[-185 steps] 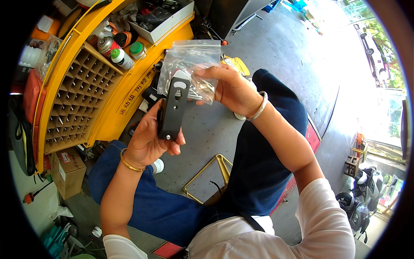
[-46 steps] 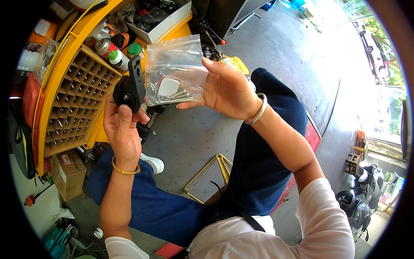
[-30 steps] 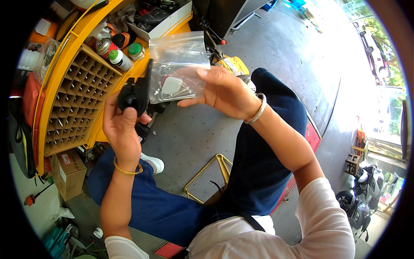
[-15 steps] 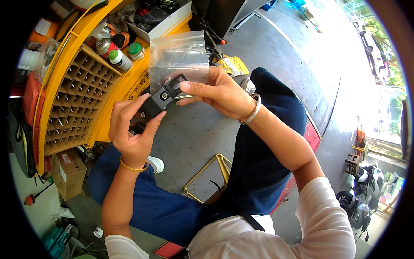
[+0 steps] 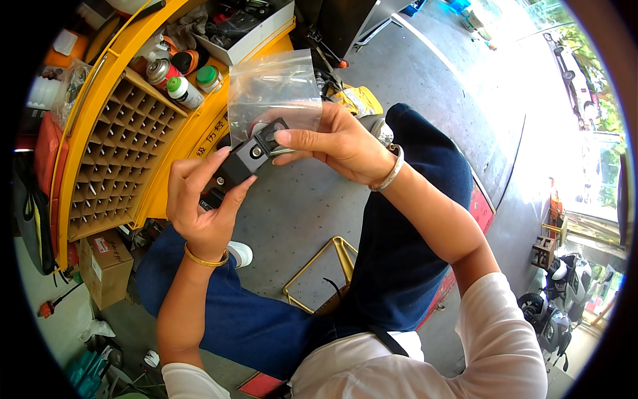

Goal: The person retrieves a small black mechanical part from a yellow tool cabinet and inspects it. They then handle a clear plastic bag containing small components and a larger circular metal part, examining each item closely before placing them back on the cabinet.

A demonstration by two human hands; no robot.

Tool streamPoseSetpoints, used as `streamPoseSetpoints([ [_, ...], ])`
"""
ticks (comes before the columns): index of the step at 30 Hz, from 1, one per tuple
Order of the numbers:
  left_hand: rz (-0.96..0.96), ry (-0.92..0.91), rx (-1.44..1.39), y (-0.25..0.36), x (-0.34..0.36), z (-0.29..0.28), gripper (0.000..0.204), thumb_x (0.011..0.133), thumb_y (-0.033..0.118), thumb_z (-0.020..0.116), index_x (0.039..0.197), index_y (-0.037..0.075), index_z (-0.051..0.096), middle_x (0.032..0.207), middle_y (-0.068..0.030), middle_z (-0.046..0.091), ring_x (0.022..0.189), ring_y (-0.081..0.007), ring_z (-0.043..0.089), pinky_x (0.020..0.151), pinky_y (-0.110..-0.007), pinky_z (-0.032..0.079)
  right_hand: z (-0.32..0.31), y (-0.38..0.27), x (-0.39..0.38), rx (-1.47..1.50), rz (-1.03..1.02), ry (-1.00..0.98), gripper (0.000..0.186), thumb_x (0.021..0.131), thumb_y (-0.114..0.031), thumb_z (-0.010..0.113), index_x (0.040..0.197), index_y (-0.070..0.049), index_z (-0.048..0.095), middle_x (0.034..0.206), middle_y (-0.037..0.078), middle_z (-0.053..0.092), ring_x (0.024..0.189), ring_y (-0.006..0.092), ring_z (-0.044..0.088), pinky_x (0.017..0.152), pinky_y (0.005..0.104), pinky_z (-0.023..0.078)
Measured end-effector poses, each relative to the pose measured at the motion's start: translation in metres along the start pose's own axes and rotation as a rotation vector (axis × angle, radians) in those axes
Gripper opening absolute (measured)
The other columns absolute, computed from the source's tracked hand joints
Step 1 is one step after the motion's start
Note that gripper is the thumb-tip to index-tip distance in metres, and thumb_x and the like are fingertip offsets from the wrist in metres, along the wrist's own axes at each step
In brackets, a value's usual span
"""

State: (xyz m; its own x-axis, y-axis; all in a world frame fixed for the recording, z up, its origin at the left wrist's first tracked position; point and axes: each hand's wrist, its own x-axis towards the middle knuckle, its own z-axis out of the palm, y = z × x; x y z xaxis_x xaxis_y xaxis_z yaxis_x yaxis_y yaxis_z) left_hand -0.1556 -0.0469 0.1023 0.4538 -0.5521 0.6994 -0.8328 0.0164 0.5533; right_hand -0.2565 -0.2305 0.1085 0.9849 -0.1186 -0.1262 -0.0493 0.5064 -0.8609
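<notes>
My left hand [image 5: 203, 199] grips a black block-like part [image 5: 239, 166] with bolt holes, tilted up to the right, between thumb and fingers. My right hand [image 5: 342, 149] has its thumb pressed on the upper end of that part and its fingers behind a clear plastic bag [image 5: 272, 86], which stands up from that hand. The bag's lower part is mostly hidden by the black part, with a white and red item just showing through.
A yellow cart [image 5: 183, 166] on the left holds a cardboard grid [image 5: 116, 149], spray cans [image 5: 186, 93] and a box of parts [image 5: 246, 30]. A cardboard box [image 5: 105, 272] lies below it. A gold metal frame [image 5: 311, 256] lies between my legs. A scooter [image 5: 551, 312] stands at right.
The black part has turned from upright to slanted and moved right, in front of the bag. My right thumb has shifted from the bag onto the part's upper end.
</notes>
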Motion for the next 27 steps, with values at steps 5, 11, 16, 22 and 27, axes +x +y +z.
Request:
streamPoseSetpoints([
  [5, -0.049, 0.07, -0.097, -0.001, -0.006, 0.004, 0.052, 0.06, 0.005, 0.08, 0.106, 0.004, 0.057, 0.083, -0.0068, 0.055, 0.068, -0.0168, 0.053, 0.057, -0.025, 0.043, 0.0, 0.004, -0.001, 0.028, 0.052, 0.028, 0.037, 0.082, -0.013, 0.064, 0.116, -0.002, 0.055, 0.109, 0.007, 0.059, 0.096, 0.0145, 0.058, 0.079, 0.0313, 0.053],
  [11, 0.009, 0.069, -0.114, -0.004, -0.008, 0.002, 0.055, 0.061, 0.006, 0.081, 0.109, 0.005, 0.054, 0.087, -0.009, 0.057, 0.072, -0.0173, 0.054, 0.056, -0.024, 0.045, 0.001, 0.013, 0.0, 0.097, 0.135, 0.027, 0.034, 0.083, -0.012, 0.063, 0.115, -0.002, 0.055, 0.105, 0.007, 0.061, 0.093, 0.0131, 0.059, 0.076, 0.0318, 0.054],
  [16, 0.073, 0.038, -0.095, -0.003, -0.009, -0.001, 0.049, 0.064, 0.009, 0.079, 0.107, 0.007, 0.055, 0.096, -0.0113, 0.054, 0.076, -0.0168, 0.054, 0.055, -0.022, 0.046, 0.002, 0.014, 0.001, 0.136, 0.185, 0.027, 0.033, 0.083, -0.01, 0.062, 0.114, -0.002, 0.055, 0.102, 0.005, 0.061, 0.091, 0.0123, 0.059, 0.074, 0.0306, 0.054],
  [22, 0.115, 0.042, -0.085, -0.003, -0.008, 0.002, 0.033, 0.072, 0.005, 0.072, 0.101, 0.01, 0.059, 0.102, -0.0134, 0.048, 0.071, -0.0151, 0.056, 0.053, -0.022, 0.048, 0.004, 0.013, 0.0, 0.157, 0.202, 0.004, 0.032, 0.084, -0.01, 0.061, 0.114, -0.002, 0.055, 0.102, 0.005, 0.061, 0.09, 0.0122, 0.059, 0.073, 0.0287, 0.054],
  [27, 0.067, 0.053, -0.145, -0.002, -0.002, 0.003, 0.027, 0.074, 0.003, 0.069, 0.099, 0.01, 0.061, 0.101, -0.0131, 0.047, 0.066, -0.0133, 0.057, 0.051, -0.021, 0.049, 0.006, 0.012, 0.003, 0.152, 0.236, 0.015, 0.032, 0.083, -0.014, 0.063, 0.112, -0.001, 0.057, 0.105, 0.004, 0.06, 0.092, 0.012, 0.058, 0.073, 0.0284, 0.053],
])
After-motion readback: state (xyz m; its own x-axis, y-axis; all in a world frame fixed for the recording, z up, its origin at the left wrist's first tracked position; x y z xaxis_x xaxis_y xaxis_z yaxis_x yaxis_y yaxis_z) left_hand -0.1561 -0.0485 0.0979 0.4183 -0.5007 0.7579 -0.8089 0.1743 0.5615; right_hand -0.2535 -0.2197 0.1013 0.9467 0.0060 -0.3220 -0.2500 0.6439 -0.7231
